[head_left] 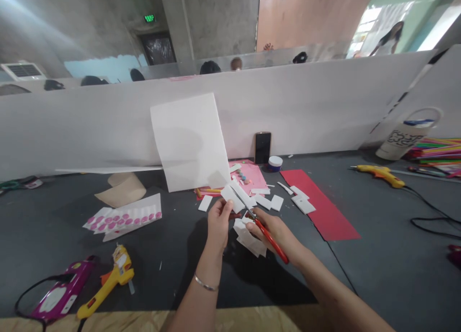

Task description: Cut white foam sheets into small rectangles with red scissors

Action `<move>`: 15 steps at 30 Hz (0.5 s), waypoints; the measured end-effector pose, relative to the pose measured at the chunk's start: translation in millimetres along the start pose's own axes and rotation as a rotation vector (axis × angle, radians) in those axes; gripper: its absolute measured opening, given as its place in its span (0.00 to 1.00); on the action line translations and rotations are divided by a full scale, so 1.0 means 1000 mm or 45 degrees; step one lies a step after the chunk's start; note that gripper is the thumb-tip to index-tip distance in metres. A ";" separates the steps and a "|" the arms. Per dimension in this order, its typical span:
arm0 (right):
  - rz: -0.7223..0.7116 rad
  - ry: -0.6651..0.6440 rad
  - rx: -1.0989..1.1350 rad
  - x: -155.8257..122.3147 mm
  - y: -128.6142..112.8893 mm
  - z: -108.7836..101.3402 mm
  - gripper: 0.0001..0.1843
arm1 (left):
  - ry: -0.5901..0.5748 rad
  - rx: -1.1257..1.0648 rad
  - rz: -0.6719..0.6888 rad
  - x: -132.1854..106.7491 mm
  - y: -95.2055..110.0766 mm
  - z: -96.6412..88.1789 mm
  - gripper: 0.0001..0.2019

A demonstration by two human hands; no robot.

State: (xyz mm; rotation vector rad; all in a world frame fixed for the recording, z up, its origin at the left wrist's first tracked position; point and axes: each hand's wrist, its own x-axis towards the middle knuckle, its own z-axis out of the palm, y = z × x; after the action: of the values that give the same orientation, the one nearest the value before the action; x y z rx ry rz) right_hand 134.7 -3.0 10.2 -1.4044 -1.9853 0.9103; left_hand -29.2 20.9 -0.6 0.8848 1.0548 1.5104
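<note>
My left hand [219, 222] pinches a small white foam-board piece [232, 197] between thumb and fingers. My right hand [272, 229] is closed on a pair of red-handled scissors [268, 238], whose blades lie along the edge of that piece. Below the hands lie crumpled white scraps [252, 241]. Around them on the table are several cut white rectangles, one white rectangle [205, 203] to the left and another white rectangle [276, 202] to the right. Behind the hands, a large white sheet [190, 145] leans upright against the partition.
A red sheet [324, 207] lies right, near a yellow glue gun [382, 173]. Another yellow glue gun [111, 279] and a purple device [65, 291] sit front left. A phone [262, 148] leans on the partition [306, 101] beside a small jar [275, 163]. A tumbler [399, 137] stands far right.
</note>
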 end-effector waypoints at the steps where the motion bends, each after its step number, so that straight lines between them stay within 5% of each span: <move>1: 0.001 0.005 0.011 0.000 0.001 0.001 0.21 | 0.000 -0.006 -0.004 0.000 0.000 0.000 0.19; 15: 0.004 0.041 0.021 0.000 0.002 -0.001 0.20 | -0.068 -0.034 -0.047 -0.003 -0.003 0.003 0.20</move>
State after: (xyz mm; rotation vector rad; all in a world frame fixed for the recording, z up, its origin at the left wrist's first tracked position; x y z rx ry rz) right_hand 136.5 -2.5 9.7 -1.4046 -1.9485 0.8977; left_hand -25.5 18.5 -2.2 0.8783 1.0048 1.4594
